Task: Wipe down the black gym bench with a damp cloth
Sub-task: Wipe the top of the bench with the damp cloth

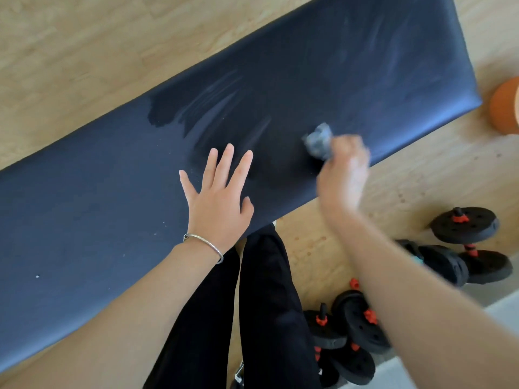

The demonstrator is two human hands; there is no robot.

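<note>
Across the head view, the black gym bench [112,209] runs diagonally from lower left to upper right over a pale wooden floor [70,51]. Its padded top shows wet streaks and smears through the middle and toward the far end, while the nearer left part looks dry with a few pale specks. Flat on the pad near its front edge lies the left hand [217,200], fingers spread, gripping nothing; a thin silver bangle [205,244] circles that wrist. Just to its right, the right hand [344,175], motion-blurred, is clenched around a bunched grey cloth [318,143] that touches the pad. Black trouser legs [266,318] stand beside the bench. Black dumbbells with red collars [354,332] lie on the floor at lower right, and an orange object [504,108] sits at the right edge.
</note>
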